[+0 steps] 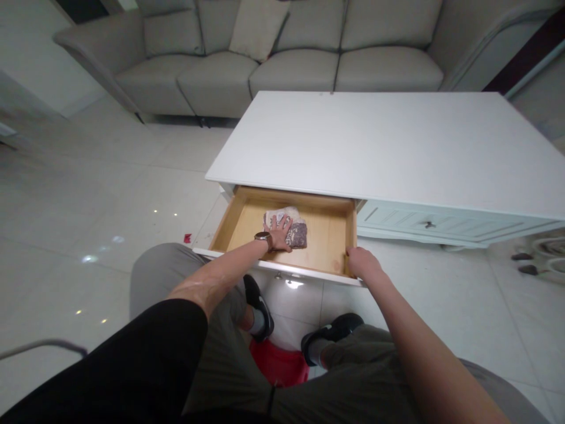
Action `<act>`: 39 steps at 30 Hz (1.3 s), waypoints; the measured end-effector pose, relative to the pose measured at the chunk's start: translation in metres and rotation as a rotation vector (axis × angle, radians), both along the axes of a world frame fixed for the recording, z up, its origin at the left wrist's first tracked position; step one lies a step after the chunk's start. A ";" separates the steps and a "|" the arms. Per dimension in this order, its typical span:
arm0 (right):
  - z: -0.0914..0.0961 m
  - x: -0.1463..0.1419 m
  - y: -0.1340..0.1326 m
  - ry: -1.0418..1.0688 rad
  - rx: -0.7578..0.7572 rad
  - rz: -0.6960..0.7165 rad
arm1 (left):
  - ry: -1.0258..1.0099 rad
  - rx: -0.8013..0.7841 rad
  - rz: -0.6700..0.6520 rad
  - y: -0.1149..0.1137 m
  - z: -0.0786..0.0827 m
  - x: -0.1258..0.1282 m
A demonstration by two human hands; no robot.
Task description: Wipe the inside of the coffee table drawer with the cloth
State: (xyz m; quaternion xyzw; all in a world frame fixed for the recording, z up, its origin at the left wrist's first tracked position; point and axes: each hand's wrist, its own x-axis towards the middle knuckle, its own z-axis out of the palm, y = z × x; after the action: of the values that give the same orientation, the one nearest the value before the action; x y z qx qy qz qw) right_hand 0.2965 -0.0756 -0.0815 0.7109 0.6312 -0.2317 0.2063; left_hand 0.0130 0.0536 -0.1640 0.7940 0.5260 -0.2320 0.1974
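A wooden drawer (324,253) with a white front is pulled out of the white coffee table (375,141). Inside it lies a folded patterned cloth (299,234) in brown and cream. My left hand (279,233), with a watch on the wrist, rests flat on this cloth with its fingers spread. At the drawer's front right corner is my right hand (362,263), its fingers curled over the side wall and gripping it. The fingertips of that hand are partly hidden.
A grey sofa (300,70) with cushions stands behind the table. To the right is a second, closed drawer (424,224) with a small knob. Something red (280,362) lies between my feet, and a red scrap (188,238) is on the tiled floor.
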 end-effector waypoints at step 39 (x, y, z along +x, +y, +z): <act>0.002 -0.002 -0.002 -0.002 0.011 0.010 | -0.037 -0.003 0.022 0.001 -0.002 0.000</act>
State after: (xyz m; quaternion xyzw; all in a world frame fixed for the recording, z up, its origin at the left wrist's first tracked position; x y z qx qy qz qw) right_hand 0.2944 -0.0776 -0.0795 0.7091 0.6358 -0.2264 0.2039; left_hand 0.0133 0.0542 -0.1657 0.7921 0.5306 -0.2158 0.2110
